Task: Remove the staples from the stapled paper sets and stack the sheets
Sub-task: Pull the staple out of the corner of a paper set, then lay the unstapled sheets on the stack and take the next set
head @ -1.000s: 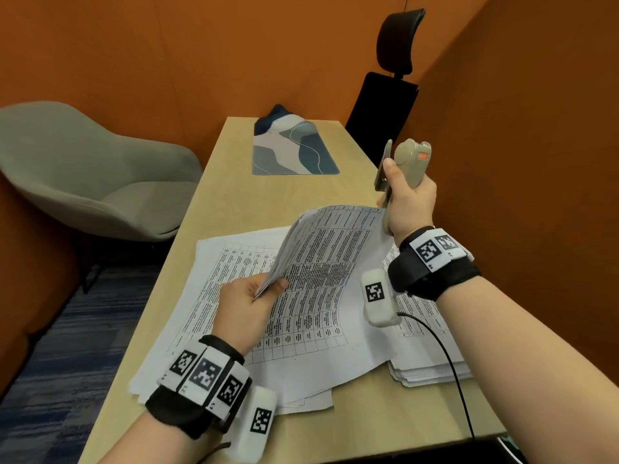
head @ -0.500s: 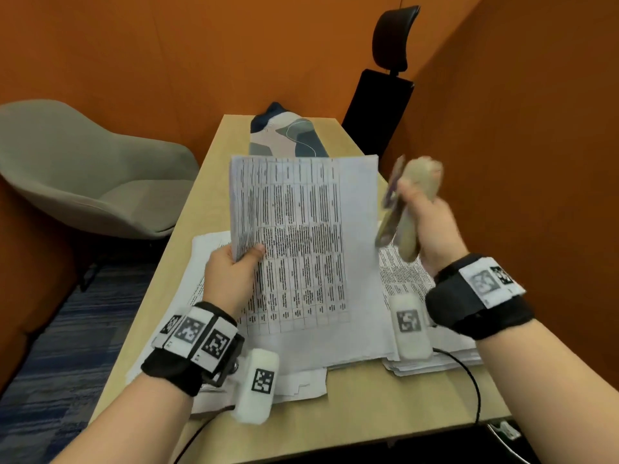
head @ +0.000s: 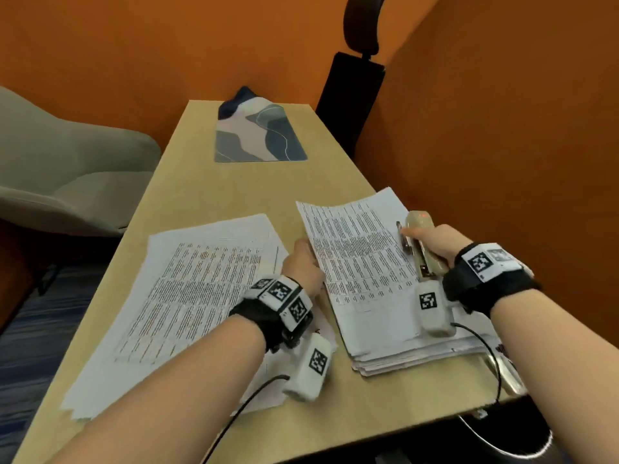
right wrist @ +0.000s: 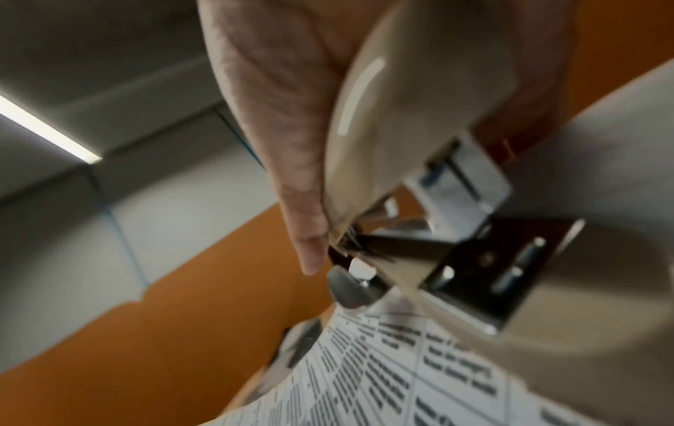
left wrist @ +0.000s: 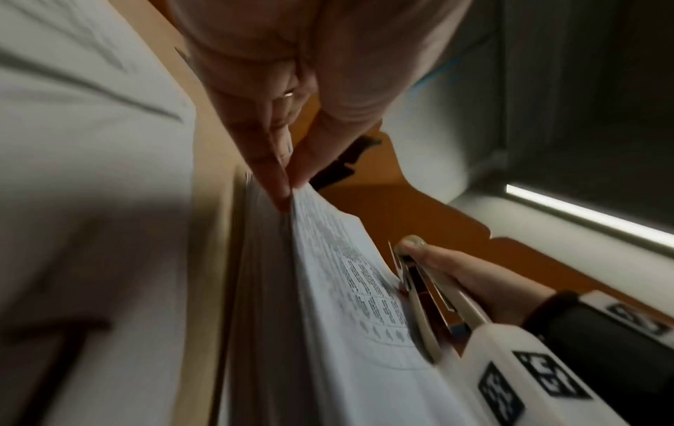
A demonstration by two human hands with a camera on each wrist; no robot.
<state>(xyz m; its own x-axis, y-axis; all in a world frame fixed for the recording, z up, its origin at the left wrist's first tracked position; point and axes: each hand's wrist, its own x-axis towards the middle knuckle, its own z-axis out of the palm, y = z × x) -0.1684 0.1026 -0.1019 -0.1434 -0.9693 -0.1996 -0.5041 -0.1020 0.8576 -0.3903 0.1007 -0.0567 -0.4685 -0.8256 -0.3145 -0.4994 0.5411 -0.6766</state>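
The left hand (head: 303, 262) pinched a printed white sheet (head: 355, 252) onto the right-hand paper stack (head: 412, 354), seemingly the stacking step; the right hand (head: 435, 242) gripped a beige stapler-like tool (head: 420, 242); squaring edges looked next.

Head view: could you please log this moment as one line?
left hand pinches top sheet | sheet on right stack | right hand grips stapler

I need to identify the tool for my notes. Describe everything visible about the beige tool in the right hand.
The stapler is glossy beige plastic with a rounded body, an orange-red mark near its far end and bright metal parts at its hinged underside. The right hand grips it, thumb along its side. It lies lengthwise, pointing away from the person, at the right edge of the top printed sheet on the paper stack.
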